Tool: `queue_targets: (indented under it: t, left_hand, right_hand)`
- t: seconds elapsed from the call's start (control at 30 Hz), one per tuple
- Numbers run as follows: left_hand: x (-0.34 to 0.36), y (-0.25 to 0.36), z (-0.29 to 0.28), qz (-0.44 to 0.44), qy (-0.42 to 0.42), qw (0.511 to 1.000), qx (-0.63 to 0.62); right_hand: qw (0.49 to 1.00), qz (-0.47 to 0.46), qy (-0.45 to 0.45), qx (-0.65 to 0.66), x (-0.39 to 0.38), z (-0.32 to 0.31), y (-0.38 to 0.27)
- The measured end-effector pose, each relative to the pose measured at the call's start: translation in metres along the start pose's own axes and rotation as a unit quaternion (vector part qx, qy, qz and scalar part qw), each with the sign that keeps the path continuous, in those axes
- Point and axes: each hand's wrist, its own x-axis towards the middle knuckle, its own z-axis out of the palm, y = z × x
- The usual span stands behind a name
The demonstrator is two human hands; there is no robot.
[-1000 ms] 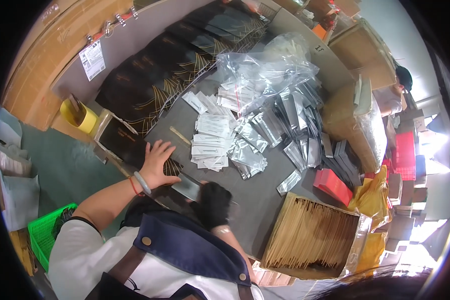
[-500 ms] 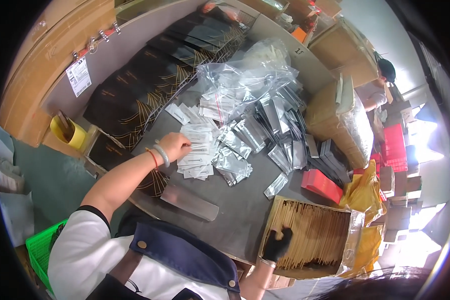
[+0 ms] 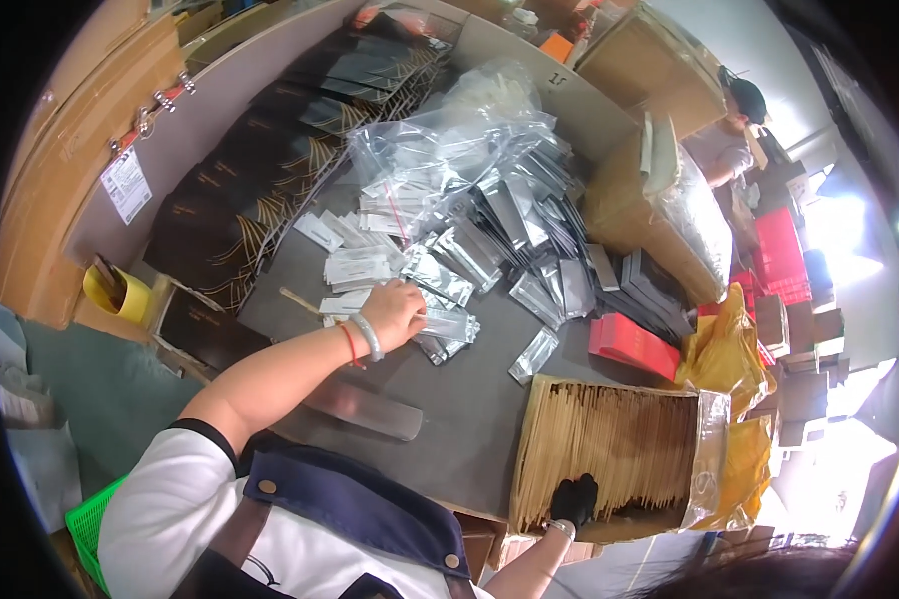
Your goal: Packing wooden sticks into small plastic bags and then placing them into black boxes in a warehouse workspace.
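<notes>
My left hand (image 3: 395, 311) is closed at the lower end of a loose pile, its fingers pinching a silver foil packet (image 3: 451, 325). White slips (image 3: 358, 268) lie spread just beyond it, with more silver packets (image 3: 464, 255) beside them. My right hand (image 3: 575, 499), in a black glove, reaches into an open carton (image 3: 704, 464) packed with thin tan paper pieces (image 3: 609, 429) standing on edge. Its fingers are drawn together at their near ends; what they grip is hidden. A long clear plastic piece (image 3: 365, 409) lies below my left wrist.
Black printed bags (image 3: 240, 180) line the left side. A clear plastic bag (image 3: 449, 140) covers the far pile. Right of it stand a carton (image 3: 659, 210), black boxes (image 3: 654, 290) and a red stack (image 3: 634, 342). A yellow holder (image 3: 120, 293) sits left. Another person (image 3: 719, 150) is beyond.
My left hand has moved right and nearer, from the white slips to a silver packet. The right hand has shifted right in the carton, its fingers now closer together. A narrow tan strip now shows.
</notes>
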Motion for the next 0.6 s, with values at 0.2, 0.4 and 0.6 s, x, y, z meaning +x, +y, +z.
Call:
queue_targets:
  t: [0.2,0.4,0.6]
  left_hand:
    - [0.012,0.018,0.002,-0.052,-0.082,0.990,0.101]
    - [-0.017,0.016,-0.028,-0.040,-0.071,0.987,-0.138]
    - [-0.117,0.009,-0.070,0.033,-0.188,0.982,-0.012]
  right_hand:
    - [1.000,0.011,0.018,0.001,-0.002,0.010,0.005]
    - [0.917,0.091,0.109,0.373,-0.015,-0.014,-0.003]
    - [0.911,-0.273,-0.028,0.307,-0.055,0.009,-0.127]
